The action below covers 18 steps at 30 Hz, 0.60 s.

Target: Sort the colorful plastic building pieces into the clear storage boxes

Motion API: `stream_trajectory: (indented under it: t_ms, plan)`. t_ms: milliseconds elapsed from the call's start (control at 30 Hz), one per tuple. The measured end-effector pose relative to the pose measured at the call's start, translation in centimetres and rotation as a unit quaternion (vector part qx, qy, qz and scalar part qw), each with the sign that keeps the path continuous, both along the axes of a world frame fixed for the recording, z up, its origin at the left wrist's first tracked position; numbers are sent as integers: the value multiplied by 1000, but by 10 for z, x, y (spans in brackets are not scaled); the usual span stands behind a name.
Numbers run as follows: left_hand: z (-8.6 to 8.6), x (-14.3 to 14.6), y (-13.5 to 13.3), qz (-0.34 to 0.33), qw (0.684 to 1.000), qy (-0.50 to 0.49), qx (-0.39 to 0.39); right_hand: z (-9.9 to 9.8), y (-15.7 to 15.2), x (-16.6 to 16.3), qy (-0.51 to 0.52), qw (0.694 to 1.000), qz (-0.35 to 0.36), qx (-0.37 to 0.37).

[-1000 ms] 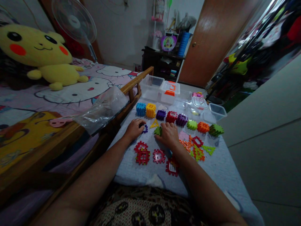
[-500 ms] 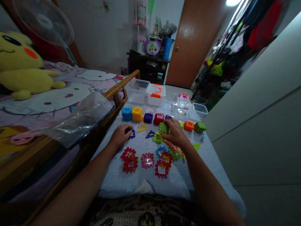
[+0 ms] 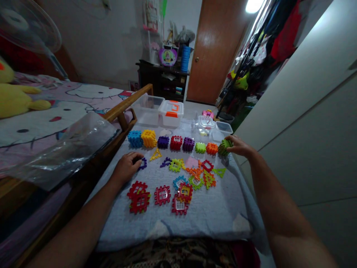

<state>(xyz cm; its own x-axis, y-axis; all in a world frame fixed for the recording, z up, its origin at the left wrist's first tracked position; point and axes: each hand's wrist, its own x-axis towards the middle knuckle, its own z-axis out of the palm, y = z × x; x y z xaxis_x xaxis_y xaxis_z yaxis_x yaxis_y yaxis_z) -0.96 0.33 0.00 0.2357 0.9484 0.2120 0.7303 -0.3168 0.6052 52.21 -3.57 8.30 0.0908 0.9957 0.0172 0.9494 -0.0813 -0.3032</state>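
My left hand (image 3: 128,166) rests on the cloth at the left, its fingers curled at the edge of a dark blue square frame piece (image 3: 143,163), which they partly cover. At the right end of a row of stacked toothed plastic building tiles, my right hand (image 3: 238,146) is closed with its fingers on the olive-green stack (image 3: 223,147). Beside that stack are an orange one (image 3: 212,149) and a light-green one (image 3: 200,148). Further left stand purple (image 3: 188,144), red (image 3: 176,143), dark blue (image 3: 163,142), yellow (image 3: 148,138) and light-blue (image 3: 135,139) stacks.
Loose red tiles (image 3: 162,195) and mixed colored pieces (image 3: 195,171) lie across the cloth-covered table (image 3: 212,216). Clear plastic boxes (image 3: 147,111) stand at the back, one with an orange-latched lid (image 3: 172,109). A wooden bed rail (image 3: 111,115) runs along the left.
My right hand has carried a green tile from mid-table rightward to the olive-green stack. My left hand stays by the dark blue frame piece. The view has turned to the right.
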Motion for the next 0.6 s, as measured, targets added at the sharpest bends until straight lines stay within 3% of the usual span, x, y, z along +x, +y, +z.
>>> stream_trajectory:
  t_ms: [367, 500, 600]
  plan:
    - [0, 1, -1, 5, 1000, -2, 3, -4, -2, 8, -3, 999, 13, -47]
    - [-1, 0, 0, 4, 1000, -9, -2, 5, -16, -2, -8, 999, -14, 28]
    - [0, 0, -1, 3, 1000, -6, -2, 13, -34, -27, 13, 996, 9, 88]
